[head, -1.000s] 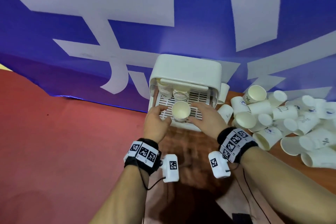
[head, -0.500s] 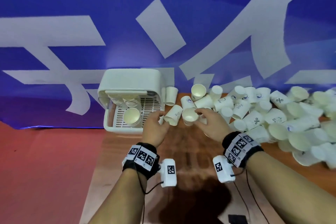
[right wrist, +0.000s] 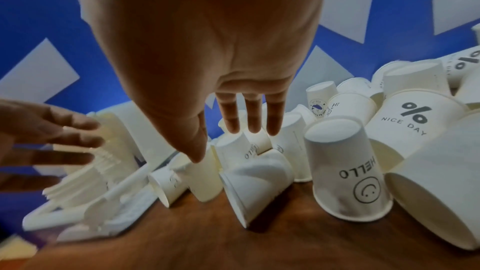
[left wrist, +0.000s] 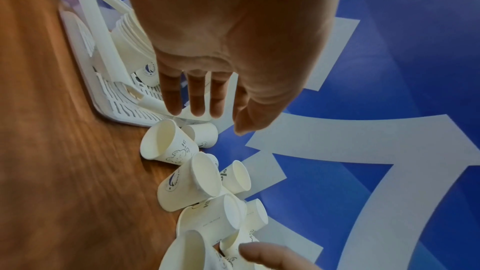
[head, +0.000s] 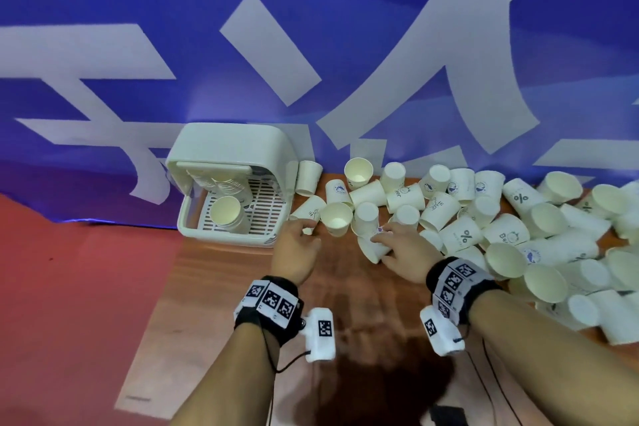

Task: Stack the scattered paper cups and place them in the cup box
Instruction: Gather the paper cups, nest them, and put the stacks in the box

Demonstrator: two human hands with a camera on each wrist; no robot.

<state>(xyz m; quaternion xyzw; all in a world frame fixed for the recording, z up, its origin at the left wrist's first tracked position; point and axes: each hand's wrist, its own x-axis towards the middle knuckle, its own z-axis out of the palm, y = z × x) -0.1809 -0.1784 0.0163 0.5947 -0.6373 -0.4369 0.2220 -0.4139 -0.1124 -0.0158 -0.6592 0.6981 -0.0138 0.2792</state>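
Both hands have come away from the cup box (head: 232,183) and swung right, to the near edge of the loose cups (head: 484,218) strewn across the wooden table (head: 214,304). A moment ago they were inside the box with a stack; that stack (head: 226,213) now sits on the slatted tray with others behind it — one load delivered, a big pile left. The left hand (head: 294,252) hovers with fingers straight and spread, holding nothing, its fingertips (left wrist: 196,108) just short of a tipped cup (head: 337,218). The right hand (head: 401,251) reaches flat over a cup lying on its side (head: 371,249) — fingers extended, not yet closed round it. I'd say the next gathering is only beginning.
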